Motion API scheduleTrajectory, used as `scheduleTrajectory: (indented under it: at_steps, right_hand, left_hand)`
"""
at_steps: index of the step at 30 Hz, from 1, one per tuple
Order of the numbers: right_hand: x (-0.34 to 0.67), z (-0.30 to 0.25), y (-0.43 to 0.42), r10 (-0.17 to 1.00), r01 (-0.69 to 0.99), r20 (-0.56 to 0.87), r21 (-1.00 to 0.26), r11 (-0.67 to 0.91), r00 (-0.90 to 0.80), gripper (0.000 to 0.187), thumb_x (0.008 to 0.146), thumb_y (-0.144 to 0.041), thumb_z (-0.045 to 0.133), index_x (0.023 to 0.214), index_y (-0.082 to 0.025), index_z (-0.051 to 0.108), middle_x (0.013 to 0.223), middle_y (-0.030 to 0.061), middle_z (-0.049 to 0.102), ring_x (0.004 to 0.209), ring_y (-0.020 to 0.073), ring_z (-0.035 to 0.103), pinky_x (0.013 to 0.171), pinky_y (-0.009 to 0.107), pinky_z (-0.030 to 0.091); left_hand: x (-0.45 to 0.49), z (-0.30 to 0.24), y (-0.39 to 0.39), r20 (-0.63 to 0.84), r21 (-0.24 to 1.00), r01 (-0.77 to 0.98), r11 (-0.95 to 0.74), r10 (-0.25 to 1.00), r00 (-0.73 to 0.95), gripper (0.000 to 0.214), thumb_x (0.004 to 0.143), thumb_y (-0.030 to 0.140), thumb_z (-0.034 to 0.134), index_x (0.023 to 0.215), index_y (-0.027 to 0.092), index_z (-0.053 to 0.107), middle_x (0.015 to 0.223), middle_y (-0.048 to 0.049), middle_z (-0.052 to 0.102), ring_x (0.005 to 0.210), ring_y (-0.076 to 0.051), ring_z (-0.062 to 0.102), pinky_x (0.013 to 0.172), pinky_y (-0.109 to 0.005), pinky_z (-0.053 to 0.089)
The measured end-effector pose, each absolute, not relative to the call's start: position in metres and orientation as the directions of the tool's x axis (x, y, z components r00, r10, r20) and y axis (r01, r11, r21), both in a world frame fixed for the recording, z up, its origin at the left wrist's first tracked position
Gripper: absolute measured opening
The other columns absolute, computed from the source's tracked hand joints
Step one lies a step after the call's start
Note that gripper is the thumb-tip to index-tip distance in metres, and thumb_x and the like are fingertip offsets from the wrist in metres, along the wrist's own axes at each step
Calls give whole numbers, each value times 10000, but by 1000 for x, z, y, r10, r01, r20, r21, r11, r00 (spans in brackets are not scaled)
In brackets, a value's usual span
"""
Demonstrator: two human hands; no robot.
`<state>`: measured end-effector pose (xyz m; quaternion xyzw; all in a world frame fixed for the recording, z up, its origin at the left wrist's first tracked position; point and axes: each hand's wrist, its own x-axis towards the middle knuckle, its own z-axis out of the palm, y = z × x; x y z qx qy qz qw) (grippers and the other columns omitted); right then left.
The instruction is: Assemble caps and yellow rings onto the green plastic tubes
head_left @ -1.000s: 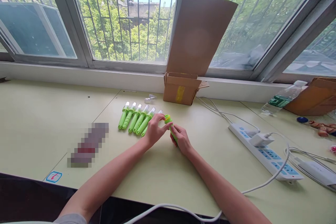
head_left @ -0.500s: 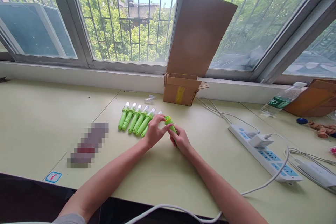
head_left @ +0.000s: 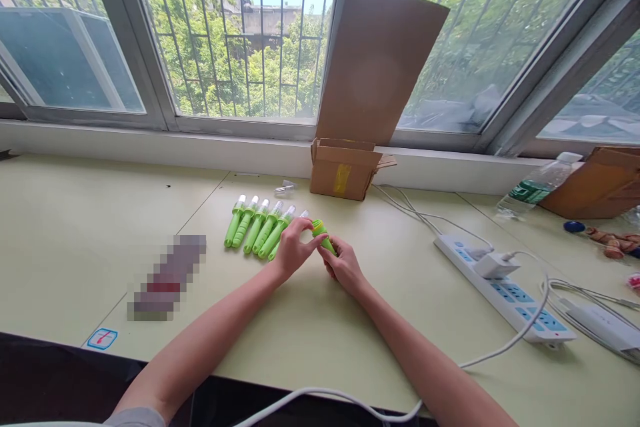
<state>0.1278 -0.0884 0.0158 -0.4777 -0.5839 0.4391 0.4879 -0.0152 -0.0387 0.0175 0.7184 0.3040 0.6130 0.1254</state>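
Observation:
Both my hands are on one green plastic tube (head_left: 327, 245) with a yellow ring near its top end. The tube leans away from me and to the left, over the middle of the table. My right hand (head_left: 346, 265) is wrapped around its lower part, hiding that end. At the upper end, my left hand (head_left: 291, 252) pinches the tube between thumb and fingers. Just left of that hand lie several similar green tubes (head_left: 270, 227) with clear tips, side by side in a slanted row. The rightmost of them is partly hidden behind my left hand.
Small clear plastic pieces (head_left: 285, 189) lie behind the row. A cardboard box (head_left: 340, 177) stands by the window sill. To the right are a white power strip (head_left: 510, 293) with cables, a plastic bottle (head_left: 537, 187) and a white adapter (head_left: 600, 323). A cable (head_left: 320, 392) crosses the front edge.

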Motion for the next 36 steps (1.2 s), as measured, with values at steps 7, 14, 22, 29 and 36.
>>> scheduleTrajectory:
  at_steps: [7,14,22,29,36]
  right_hand:
    - [127,17,-88,990,116,112,-986,122,-84,340,758,-502,604,681,-211,446,473,-58,464,343,86,374,328,230,280]
    - [129,19,-88,988,21,80,-996,83,-131,337,763,-504,604,708,-199,472,476,-55,470,333,82,374,322,224,266]
    - [125,17,-89,983,149,161,-974,173,-89,389,794,-570,558,697,-205,466,519,-42,490,375,92,412,373,238,332]
    - [121,15,-89,972,311,231,-922,231,-39,386,841,-579,494,729,-210,475,539,-45,467,427,103,407,428,246,334]
    - [124,15,-88,977,249,207,-945,212,-46,411,836,-580,503,672,-212,427,479,-64,391,421,92,321,425,250,279]
  left_hand:
    - [-15,17,-38,797,564,285,-775,601,55,313,708,412,730,794,178,540,876,-46,644,847,-172,657,747,-341,594]
    - [-13,22,-42,778,605,160,-780,622,92,292,729,382,720,833,170,548,970,-74,669,884,-179,676,772,-363,604]
    - [-13,19,-43,764,624,207,-754,644,39,271,738,373,715,838,173,563,971,-74,679,879,-184,681,790,-367,599]
    - [-15,17,-40,777,598,294,-745,629,11,268,740,392,709,837,183,573,928,-65,676,885,-196,678,783,-373,596]
    - [-14,18,-39,783,584,297,-756,621,42,287,725,409,718,818,179,574,890,-57,669,849,-183,674,763,-352,600]
